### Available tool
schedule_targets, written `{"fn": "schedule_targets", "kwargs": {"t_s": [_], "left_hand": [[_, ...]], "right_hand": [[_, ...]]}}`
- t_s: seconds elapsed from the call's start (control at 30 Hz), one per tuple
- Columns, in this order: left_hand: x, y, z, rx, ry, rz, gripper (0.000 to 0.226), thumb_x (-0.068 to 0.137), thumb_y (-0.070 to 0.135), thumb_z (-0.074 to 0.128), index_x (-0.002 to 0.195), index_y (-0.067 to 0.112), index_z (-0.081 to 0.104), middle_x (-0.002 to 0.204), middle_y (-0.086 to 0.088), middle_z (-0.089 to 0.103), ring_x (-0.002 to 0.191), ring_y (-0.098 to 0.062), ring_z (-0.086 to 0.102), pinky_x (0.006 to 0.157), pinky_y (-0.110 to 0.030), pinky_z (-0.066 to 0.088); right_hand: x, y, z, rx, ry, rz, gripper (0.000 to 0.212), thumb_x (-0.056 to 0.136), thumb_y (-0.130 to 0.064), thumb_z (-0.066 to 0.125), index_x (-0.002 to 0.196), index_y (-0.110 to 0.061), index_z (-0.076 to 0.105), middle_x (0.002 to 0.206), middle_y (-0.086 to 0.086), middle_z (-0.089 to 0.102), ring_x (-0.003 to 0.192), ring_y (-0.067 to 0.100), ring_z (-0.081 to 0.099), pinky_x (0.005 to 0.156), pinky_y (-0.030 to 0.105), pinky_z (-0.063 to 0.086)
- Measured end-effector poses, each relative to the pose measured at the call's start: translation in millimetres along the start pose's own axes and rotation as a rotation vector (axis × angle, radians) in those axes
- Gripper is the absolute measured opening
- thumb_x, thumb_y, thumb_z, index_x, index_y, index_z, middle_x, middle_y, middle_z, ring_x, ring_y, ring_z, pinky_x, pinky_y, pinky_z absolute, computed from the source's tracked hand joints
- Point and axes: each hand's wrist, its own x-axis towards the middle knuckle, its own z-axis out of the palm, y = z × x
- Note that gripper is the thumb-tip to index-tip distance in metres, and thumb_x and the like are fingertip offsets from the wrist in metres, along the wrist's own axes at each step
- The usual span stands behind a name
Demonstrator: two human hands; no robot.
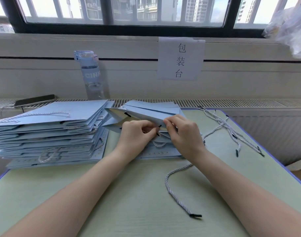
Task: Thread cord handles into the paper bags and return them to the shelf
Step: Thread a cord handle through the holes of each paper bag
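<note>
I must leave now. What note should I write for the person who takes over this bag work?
The left hand pinches the black tip of the cord at the open bag.
The right hand pinches that bag's top edge.
Done: the stack of bags on the left has handles.
To do: finish this bag. The loose cords lie on the right. Shelve the bags; no shelf is in view.

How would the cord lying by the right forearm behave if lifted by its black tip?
Probably floppy: the cord lies in a slack curve on the table, so it would dangle. Likely light, being thin. Its black tip looks stiffer, so that end might hold straight.
</note>
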Motion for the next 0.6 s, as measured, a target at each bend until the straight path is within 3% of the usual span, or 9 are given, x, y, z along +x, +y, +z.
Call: {"fn": "schedule_targets", "kwargs": {"t_s": [0.13,0.2,0.33,0.5,0.6], "left_hand": [[1,-3,2,0.085,0.045,0.102,0.006,0.079,0.014,0.074,0.084,0.01,0.076,0.072,0.006,0.071,0.073,-0.005,0.062,0.065,-0.017,0.047],[2,-5,1,0.177,0.07,0.19,0.007,0.077,0.015,0.072,0.077,0.008,0.074,0.068,0.001,0.07,0.065,-0.009,0.059,0.062,-0.02,0.045],[2,-9,-2,0.235,0.075,0.27,0.006,0.077,0.013,0.07,0.079,0.008,0.073,0.07,0.0,0.069,0.061,-0.008,0.059,0.063,-0.018,0.046],[2,-13,-3,0.231,0.112,0.321,0.014,0.08,0.018,0.068,0.087,0.007,0.073,0.078,-0.001,0.071,0.07,-0.014,0.064,0.069,-0.027,0.051],[4,-14,-4,0.31,0.17,0.357,0.021,0.084,0.03,0.061,0.087,0.013,0.072,0.08,0.004,0.07,0.075,-0.017,0.058,0.071,-0.03,0.047]], "right_hand": [[-1,-2,1,0.009,-0.016,0.038,0.025,0.092,-0.023,0.049,0.083,-0.008,0.067,0.073,0.001,0.061,0.062,0.018,0.052,0.056,0.033,0.044],[-1,-1,1,-0.001,-0.012,0.054,0.025,0.092,-0.023,0.049,0.083,-0.008,0.067,0.073,0.001,0.062,0.062,0.021,0.055,0.056,0.032,0.043],[6,13,-13,-0.023,0.039,0.155,0.021,0.095,-0.016,0.053,0.08,-0.008,0.066,0.058,-0.003,0.053,0.05,0.015,0.043,0.051,0.02,0.028],[8,20,-22,0.083,-0.046,0.221,0.016,0.093,-0.015,0.057,0.087,-0.009,0.07,0.064,0.004,0.064,0.057,0.019,0.051,0.053,0.017,0.036],[7,14,-20,0.098,-0.077,0.158,0.014,0.092,-0.014,0.058,0.09,-0.008,0.071,0.07,0.0,0.066,0.061,0.008,0.055,0.052,0.013,0.037]]}}
